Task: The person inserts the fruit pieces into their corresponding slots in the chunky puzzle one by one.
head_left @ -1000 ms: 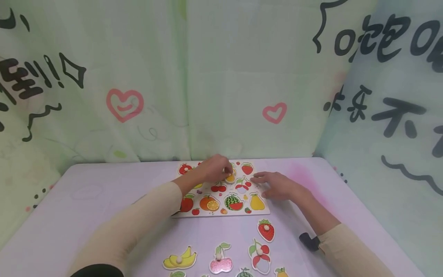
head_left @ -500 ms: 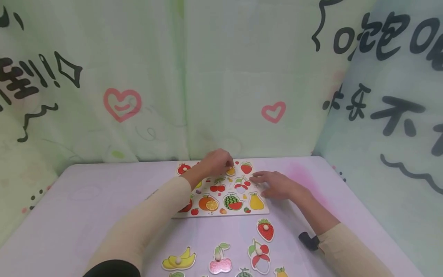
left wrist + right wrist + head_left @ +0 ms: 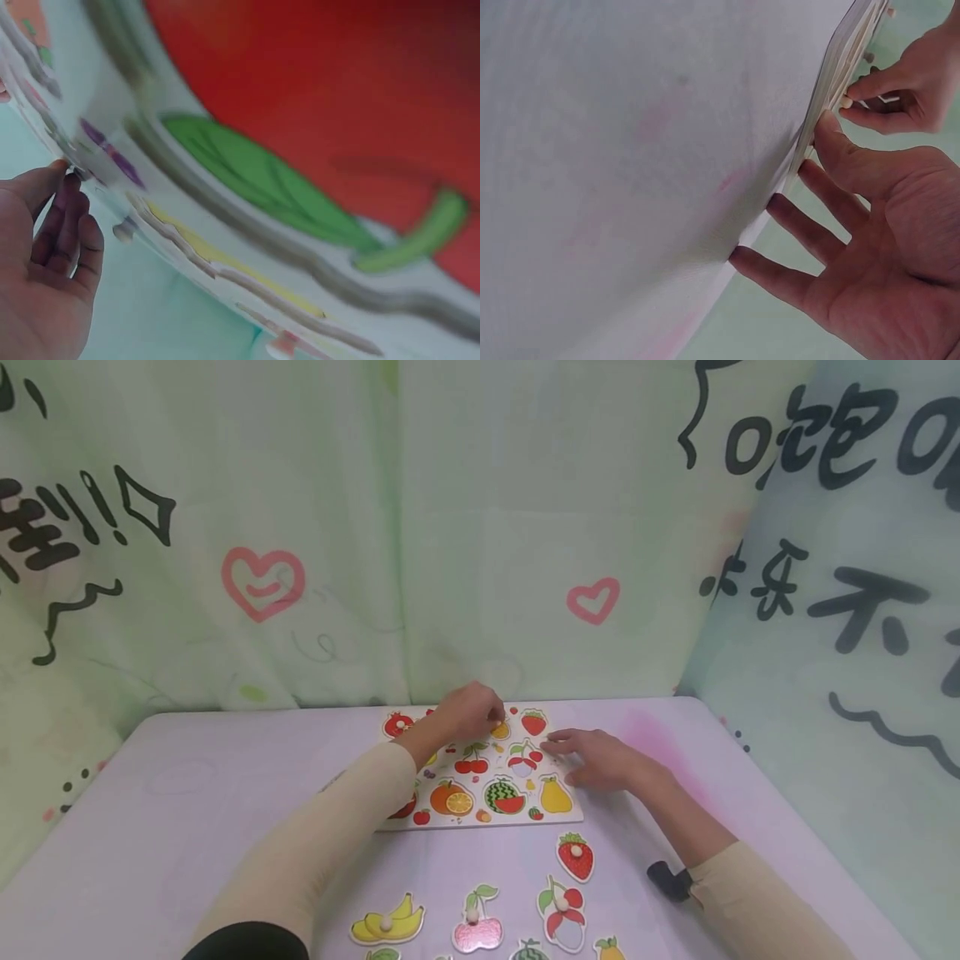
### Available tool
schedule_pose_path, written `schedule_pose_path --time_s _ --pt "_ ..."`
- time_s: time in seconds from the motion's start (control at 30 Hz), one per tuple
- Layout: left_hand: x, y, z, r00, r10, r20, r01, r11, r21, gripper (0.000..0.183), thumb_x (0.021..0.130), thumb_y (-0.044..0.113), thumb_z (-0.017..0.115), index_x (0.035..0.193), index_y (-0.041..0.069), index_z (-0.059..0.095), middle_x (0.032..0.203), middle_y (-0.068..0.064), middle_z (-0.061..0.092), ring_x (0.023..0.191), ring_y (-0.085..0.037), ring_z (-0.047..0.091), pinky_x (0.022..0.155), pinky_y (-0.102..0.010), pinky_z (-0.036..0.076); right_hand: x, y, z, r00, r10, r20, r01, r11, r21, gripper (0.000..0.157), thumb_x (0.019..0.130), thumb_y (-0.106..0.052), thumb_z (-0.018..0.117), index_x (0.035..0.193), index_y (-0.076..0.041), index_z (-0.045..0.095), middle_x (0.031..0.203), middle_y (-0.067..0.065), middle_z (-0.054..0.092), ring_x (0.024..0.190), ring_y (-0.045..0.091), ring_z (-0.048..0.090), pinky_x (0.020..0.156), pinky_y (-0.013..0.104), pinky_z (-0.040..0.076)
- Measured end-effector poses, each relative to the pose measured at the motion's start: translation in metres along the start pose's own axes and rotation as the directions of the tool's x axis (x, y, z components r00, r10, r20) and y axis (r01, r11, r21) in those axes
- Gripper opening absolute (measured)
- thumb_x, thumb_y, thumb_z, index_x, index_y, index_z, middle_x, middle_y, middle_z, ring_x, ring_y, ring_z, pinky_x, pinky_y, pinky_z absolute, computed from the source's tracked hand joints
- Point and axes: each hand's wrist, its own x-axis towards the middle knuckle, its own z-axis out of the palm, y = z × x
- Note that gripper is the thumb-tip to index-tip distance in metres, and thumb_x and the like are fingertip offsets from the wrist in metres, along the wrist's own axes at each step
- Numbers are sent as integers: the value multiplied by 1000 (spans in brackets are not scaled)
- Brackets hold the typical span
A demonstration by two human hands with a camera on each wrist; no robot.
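Note:
The fruit puzzle board [image 3: 491, 781] lies at the far side of the table. My left hand [image 3: 471, 712] reaches over it and pinches a small wooden knob [image 3: 846, 101] on a yellow-orange fruit piece [image 3: 500, 730] in the board's far row. Most of that piece is hidden behind the hand. In the left wrist view, the left hand [image 3: 49, 255] has thumb and finger together at the board surface, beyond a large red apple picture [image 3: 322, 90]. My right hand [image 3: 600, 762] rests with extended fingers at the board's right edge; its fingertips touch the edge and tablecloth [image 3: 630, 150].
Loose knobbed pieces lie in front of the board: a strawberry [image 3: 575, 858], bananas [image 3: 390, 923], pink cherries [image 3: 477, 931], a red-and-white fruit [image 3: 564, 914], and others cut off at the bottom edge. A patterned curtain [image 3: 480, 527] stands behind the table.
My left hand has shifted slightly away from me and right on the board, with the yellow-orange piece moving too. It is nearly still in the last half second. The right hand stays put.

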Motion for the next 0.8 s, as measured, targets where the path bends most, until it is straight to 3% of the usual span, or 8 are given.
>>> schedule_pose_path --time_s 0.63,0.8 --pt "2 1 3 1000 11 27 -12 999 46 26 101 24 70 126 17 75 120 0 73 103 -15 65 94 -28 56 1 4 2 1000 6 2 -6 1000 -1 62 93 -13 78 151 -19 57 161 11 46 149 43 40 112 56 46" --pt "2 1 3 999 47 17 -49 994 103 25 102 23 69 125 17 76 121 0 74 105 -15 65 96 -29 56 2 3 2 1000 12 1 -12 1000 2 62 92 -14 78 151 -20 57 161 10 46 148 43 40 110 55 48"
